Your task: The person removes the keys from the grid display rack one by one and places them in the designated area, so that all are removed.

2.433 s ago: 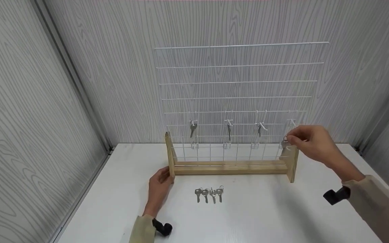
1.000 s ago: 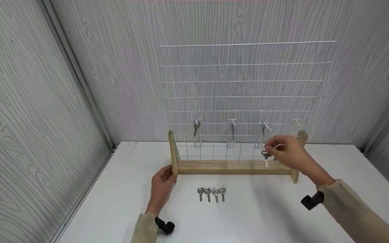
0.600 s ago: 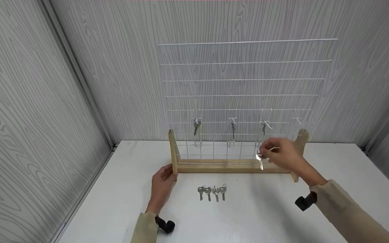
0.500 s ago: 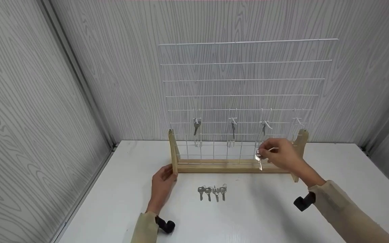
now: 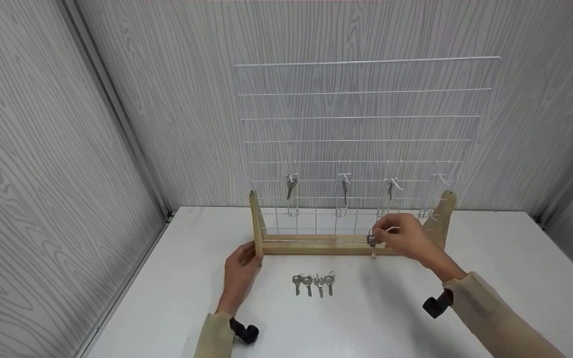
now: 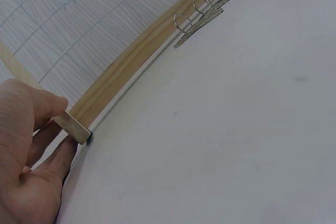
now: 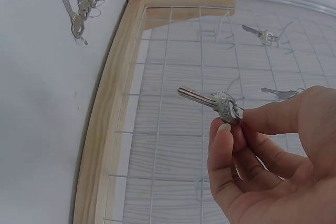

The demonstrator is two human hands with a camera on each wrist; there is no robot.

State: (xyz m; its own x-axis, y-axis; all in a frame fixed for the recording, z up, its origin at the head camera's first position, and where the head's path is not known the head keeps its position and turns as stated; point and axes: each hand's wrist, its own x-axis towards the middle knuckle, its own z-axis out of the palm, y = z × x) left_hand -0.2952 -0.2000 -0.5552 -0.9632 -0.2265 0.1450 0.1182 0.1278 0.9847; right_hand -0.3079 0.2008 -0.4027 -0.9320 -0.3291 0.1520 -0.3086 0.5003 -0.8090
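Observation:
Between thumb and fingertips, my right hand (image 5: 408,241) pinches a silver key (image 7: 224,106) by its ring. The key (image 5: 372,240) hangs blade down in front of the wire grid's lower right part, overlapping the wooden base bar (image 5: 311,247) in the head view. My left hand (image 5: 239,271) grips the lower front end of the stand's left wooden upright (image 6: 73,127), thumb on one side and fingers on the other. Three keys hang on white hooks of the grid: a left key (image 5: 291,186), a middle key (image 5: 344,190) and a right key (image 5: 390,189).
Several keys (image 5: 320,282) with rings lie in a row on the white table (image 5: 286,328), in front of the stand. A bare upper hook (image 5: 440,179) is at the grid's right. Below it, near the right upright (image 5: 446,209), sits a lower hook (image 5: 429,215). Wood-grain panels surround the table.
My right hand has moved left and down with the key, from the grid's right end toward the base bar. My left hand keeps its grip on the stand; the view has shifted slightly.

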